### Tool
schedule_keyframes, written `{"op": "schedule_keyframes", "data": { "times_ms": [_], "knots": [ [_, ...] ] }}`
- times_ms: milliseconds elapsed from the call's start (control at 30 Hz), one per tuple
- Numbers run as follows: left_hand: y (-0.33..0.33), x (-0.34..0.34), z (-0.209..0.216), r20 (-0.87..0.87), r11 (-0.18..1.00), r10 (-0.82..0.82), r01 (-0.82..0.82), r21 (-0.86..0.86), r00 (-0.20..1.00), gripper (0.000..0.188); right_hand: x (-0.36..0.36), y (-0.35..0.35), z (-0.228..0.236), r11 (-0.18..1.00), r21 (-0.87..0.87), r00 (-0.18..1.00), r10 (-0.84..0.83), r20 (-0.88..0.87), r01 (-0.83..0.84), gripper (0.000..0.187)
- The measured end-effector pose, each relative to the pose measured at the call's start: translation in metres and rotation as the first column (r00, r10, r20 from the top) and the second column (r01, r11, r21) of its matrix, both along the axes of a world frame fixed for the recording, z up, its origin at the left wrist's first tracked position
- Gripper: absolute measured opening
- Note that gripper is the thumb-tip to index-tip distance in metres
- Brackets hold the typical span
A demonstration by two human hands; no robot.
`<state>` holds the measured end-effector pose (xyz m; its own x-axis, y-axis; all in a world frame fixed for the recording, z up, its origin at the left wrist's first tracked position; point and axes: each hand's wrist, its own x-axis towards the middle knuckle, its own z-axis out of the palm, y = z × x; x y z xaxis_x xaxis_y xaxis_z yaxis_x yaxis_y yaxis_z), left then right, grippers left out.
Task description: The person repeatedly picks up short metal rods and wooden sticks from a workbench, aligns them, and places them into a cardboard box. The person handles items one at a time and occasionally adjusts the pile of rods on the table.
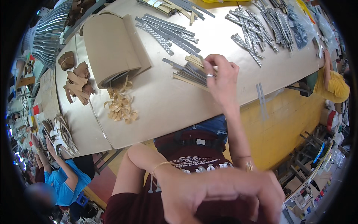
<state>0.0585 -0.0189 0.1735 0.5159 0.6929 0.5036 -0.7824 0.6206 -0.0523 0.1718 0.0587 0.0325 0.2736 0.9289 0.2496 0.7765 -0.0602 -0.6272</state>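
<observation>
My right hand [222,76], wearing a ring, reaches over the table. Its thumb and fingertips are closed on the end of a thin strip at the edge of a small pile of grey and tan strips [188,72]. Which strips of the pile it grips is partly hidden by the fingers. Raised close to the camera, my left hand [223,190] looks large and blurred, with bent fingers. Its fingertips are cut off or hidden, and nothing shows in it.
On the table [160,112] are a large roll of brown sheet [110,48], curled tan strips [121,106], brown scraps [79,84], grey strips [169,33] and braided silvery strips [250,31]. Co-workers in blue [71,183] and yellow [332,87] are at either side.
</observation>
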Motion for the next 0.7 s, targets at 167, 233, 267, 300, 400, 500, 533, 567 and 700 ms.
{"op": "schedule_keyframes", "data": {
  "times_ms": [167,233,267,300,400,500,533,567,700],
  "knots": [
    [-0.007,-0.012,0.018,0.259,0.953,-0.257,0.289,-0.094,0.931,0.094,0.009,-0.012,0.026,1.0,-0.002,0.924,-0.023,-0.383,0.024,0.01],
    [-0.003,-0.013,0.017,0.228,0.965,-0.245,0.26,-0.037,0.942,0.094,0.009,-0.021,0.034,0.999,-0.039,0.817,-0.013,-0.577,-0.012,0.013],
    [0.0,-0.013,0.017,0.213,0.969,-0.238,0.246,-0.009,0.948,0.094,0.01,-0.025,0.038,0.997,-0.056,0.745,0.001,-0.668,-0.051,0.014],
    [0.006,-0.016,0.012,0.168,0.967,-0.252,0.246,0.059,0.953,0.093,0.01,-0.029,0.041,0.992,-0.095,0.659,-0.02,-0.752,-0.078,0.015],
    [0.023,-0.034,0.008,-0.316,0.999,0.008,0.008,0.049,0.949,0.042,0.008,-0.044,0.052,0.978,-0.087,0.531,0.027,-0.847,-0.187,0.016],
    [0.056,-0.054,-0.028,-0.732,0.931,0.364,-0.198,0.307,0.577,0.027,0.005,-0.052,0.058,0.973,-0.118,0.495,-0.003,-0.869,-0.2,0.014],
    [0.065,-0.058,-0.043,-0.794,0.849,0.528,-0.225,0.479,0.302,0.024,0.005,-0.054,0.06,0.974,-0.108,0.463,-0.002,-0.886,-0.201,0.014],
    [0.071,-0.06,-0.056,-0.799,0.802,0.589,-0.213,0.559,0.12,0.021,0.004,-0.054,0.06,0.973,-0.099,0.456,0.007,-0.89,-0.207,0.012],
    [0.06,-0.057,-0.09,-0.916,0.886,0.396,-0.286,0.364,0.062,0.02,-0.002,-0.054,0.054,0.968,-0.057,0.442,0.059,-0.895,-0.245,0.011]
  ]
}}
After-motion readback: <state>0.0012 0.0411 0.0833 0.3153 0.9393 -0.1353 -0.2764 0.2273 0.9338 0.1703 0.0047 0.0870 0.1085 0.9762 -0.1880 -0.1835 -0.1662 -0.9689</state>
